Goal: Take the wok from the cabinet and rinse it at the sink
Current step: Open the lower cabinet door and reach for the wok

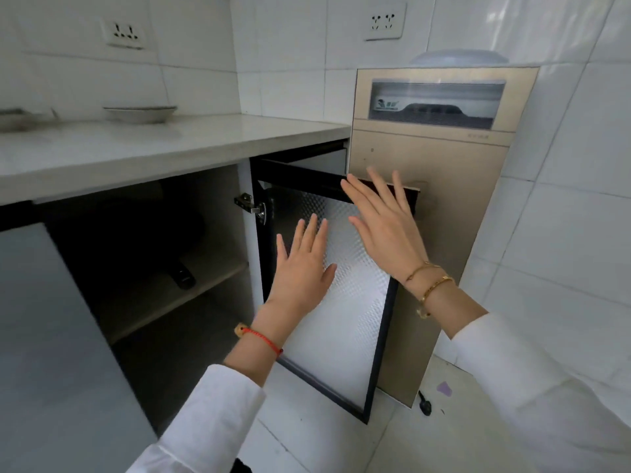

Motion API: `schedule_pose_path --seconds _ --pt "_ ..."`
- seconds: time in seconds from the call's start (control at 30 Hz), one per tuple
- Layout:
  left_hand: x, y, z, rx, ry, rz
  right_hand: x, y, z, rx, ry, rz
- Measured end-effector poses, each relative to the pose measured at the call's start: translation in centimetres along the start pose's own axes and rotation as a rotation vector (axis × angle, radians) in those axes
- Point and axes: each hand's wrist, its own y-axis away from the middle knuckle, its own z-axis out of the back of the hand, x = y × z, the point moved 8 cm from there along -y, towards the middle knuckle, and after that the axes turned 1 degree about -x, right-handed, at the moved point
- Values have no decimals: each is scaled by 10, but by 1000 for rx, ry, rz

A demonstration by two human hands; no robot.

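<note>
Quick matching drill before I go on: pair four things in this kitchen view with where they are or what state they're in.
Things:
1. cabinet door
2. plate
3. dark handle
4. left hand

Places or states:
A. on the countertop, near the wall
B. swung open, frosted panel showing
C. fingers spread, holding nothing
D. on the shelf inside the cabinet

Pairs: 1-B, 2-A, 3-D, 4-C. The right hand is also open and empty.
</note>
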Motion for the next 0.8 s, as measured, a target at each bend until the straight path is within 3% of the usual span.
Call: schedule_pose_path --seconds 0.37,0.6,0.8 --pt "127 98 75 -42 13 420 122 -26 -40 69 -606 1" --pt "210 116 88 -79 68 593 189 -51 -105 261 -706 20" --pt "280 99 58 -113 406 805 224 -78 -185 502 -761 -55"
